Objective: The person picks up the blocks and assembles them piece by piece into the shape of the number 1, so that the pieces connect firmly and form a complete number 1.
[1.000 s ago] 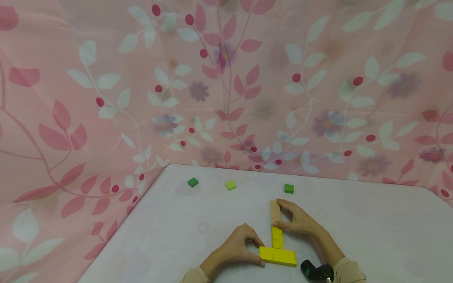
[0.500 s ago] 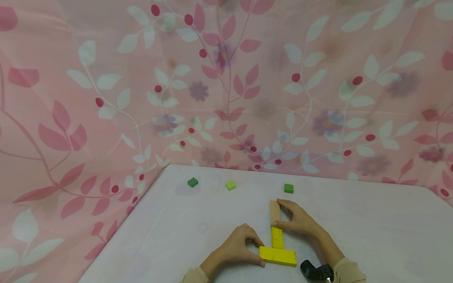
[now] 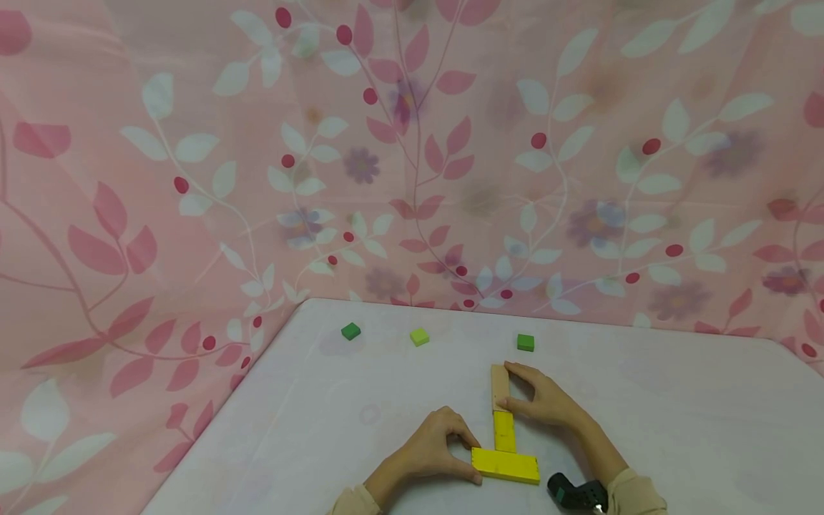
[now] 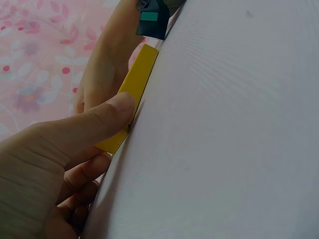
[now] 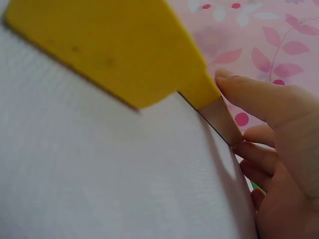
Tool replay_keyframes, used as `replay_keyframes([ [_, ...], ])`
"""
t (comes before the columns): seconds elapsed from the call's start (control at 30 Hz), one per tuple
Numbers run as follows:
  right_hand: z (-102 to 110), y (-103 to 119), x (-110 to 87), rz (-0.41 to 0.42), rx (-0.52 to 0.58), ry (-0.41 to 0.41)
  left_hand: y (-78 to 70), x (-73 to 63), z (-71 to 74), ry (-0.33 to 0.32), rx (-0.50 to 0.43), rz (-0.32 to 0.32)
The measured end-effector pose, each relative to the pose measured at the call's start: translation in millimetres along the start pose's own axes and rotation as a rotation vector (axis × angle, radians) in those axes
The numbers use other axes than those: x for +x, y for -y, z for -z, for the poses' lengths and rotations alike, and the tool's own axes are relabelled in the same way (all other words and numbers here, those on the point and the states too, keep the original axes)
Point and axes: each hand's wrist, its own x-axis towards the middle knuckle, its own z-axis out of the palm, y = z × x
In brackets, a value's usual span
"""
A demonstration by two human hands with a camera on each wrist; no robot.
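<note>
Head view: the right hand (image 3: 547,400) has edged its thumb toward twelve o'clock, baring the seam between plain wooden oblong block (image 3: 500,386) and yellow wooden stem block (image 3: 505,433), both unmoved on the desk (image 3: 257,429). Left wrist: the left hand (image 4: 50,154) pinches the seven-o'clock end of the crosswise yellow wooden block (image 4: 139,69). Right wrist, blurred: fingers seemingly pinch the plain block.

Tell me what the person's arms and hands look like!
The left hand and right hand are bare, without gloves. The left sleeve and right sleeve are plain beige. Beside the right sleeve is a black gadget with a green patch; I can't tell if it's strapped on.
</note>
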Motion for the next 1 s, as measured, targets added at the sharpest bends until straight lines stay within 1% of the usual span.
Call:
replay_keyframes([
  [0.07, -2, 2, 0.7, 0.005, -0.015, -0.009, 0.1, 0.1, 0.0, 0.000, 0.005, 0.000],
  [0.27, -12, 11, 4.4, 0.024, -0.138, -0.032, -0.5, 0.4, 0.4, -0.001, 0.013, 0.009],
  [0.33, -14, 13, 4.5, 0.019, -0.157, -0.043, -0.6, 0.4, 0.4, -0.001, 0.013, 0.011],
  [0.73, -17, 16, 4.1, 0.002, -0.172, -0.089, -0.6, -0.2, 0.5, -0.006, 0.013, -0.012],
  [1.0, -18, 14, 3.9, 0.006, -0.177, -0.113, -1.7, 0.5, 0.6, -0.001, 0.007, -0.018],
])
